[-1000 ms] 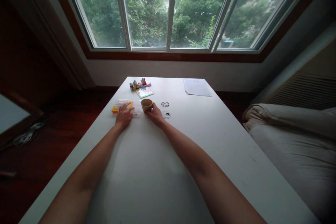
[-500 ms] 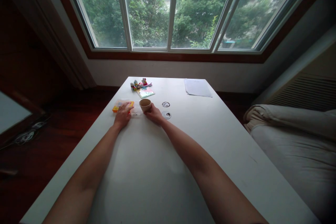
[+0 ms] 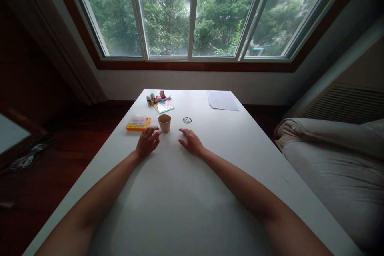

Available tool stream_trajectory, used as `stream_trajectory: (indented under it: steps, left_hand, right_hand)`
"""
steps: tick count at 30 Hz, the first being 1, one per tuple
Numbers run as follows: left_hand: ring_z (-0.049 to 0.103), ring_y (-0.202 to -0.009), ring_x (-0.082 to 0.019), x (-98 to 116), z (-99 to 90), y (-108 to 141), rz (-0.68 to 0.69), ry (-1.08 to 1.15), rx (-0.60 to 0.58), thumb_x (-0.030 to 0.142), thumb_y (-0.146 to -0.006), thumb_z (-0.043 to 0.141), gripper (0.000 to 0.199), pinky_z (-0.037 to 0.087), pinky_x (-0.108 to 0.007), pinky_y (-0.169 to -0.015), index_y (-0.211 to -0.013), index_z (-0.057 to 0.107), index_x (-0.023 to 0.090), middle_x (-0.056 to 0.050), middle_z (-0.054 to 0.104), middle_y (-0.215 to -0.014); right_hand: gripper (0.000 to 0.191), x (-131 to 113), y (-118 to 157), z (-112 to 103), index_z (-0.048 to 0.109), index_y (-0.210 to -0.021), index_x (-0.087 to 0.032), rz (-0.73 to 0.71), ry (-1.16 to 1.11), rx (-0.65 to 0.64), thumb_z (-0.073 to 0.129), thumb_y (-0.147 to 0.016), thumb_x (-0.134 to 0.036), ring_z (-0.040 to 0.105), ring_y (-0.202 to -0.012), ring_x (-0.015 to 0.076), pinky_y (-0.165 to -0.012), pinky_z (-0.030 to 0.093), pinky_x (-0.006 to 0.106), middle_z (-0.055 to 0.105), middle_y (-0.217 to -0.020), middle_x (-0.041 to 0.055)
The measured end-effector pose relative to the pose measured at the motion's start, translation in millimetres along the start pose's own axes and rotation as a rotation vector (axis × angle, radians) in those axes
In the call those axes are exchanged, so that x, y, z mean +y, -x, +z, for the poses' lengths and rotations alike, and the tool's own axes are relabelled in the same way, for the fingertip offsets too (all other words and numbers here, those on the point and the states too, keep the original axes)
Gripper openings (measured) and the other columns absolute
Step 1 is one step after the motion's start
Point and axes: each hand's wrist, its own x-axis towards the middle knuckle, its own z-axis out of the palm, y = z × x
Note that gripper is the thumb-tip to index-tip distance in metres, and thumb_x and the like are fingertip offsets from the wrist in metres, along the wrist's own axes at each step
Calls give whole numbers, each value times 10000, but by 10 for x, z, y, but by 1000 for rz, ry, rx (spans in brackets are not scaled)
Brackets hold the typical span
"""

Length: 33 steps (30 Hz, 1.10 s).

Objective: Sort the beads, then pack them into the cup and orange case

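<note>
Both hands have drawn back from the paper cup [image 3: 164,123] — left hand [image 3: 147,142] and right hand [image 3: 192,143] now rest empty, fingers loosely spread, flanking it on the table [image 3: 180,200] — a careless nudge could topple it.

White table under the window

The white table [image 3: 186,192] carries a paper cup [image 3: 165,123] near its far middle. Left of the cup lies a yellow box [image 3: 138,123]; beyond it, a colourful card [image 3: 164,107] and small toys [image 3: 155,98]; right of it, a round disc [image 3: 187,120] and, farther off, white paper [image 3: 222,100].
</note>
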Motion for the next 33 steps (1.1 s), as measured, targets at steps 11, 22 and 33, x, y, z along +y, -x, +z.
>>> stream_trajectory:
  steps: [11, 22, 33]
  left_hand:
    - [413, -1389, -292, 833, 494, -254, 132, 140, -264, 405, -936, 499, 507, 335, -477, -1171, -1414, 513, 238, -121, 468, -1491]
    - [135, -1529, -314, 1024, 483, -126, -2, 38, -451, 704, -931, 318, 769, 114, -542, -1221, -1573, 266, 283, -68, 179, -1661]
    - [69, -1534, -351, 1067, 446, -173, -35, 26, -507, 761, -906, 274, 818, 25, -631, -1191, -1583, 235, 304, -69, 116, -1672]
  right_hand:
    - [616, 271, 774, -427, 425, -1493, -268, 93, 246, -91, 571, -924, -451, 331, -1458, 266, -1211, 237, 465, 409, -1545, 112]
    - [790, 86, 824, -367, 259, -1580, -273, 185, 415, -299, 307, -938, -731, 68, -1537, 318, -1204, 24, 596, 107, -1665, 107]
    - [779, 55, 824, -376, 247, -1582, -294, 150, 470, -275, 270, -943, -738, 101, -1531, 318, -1199, 50, 599, 137, -1662, 96]
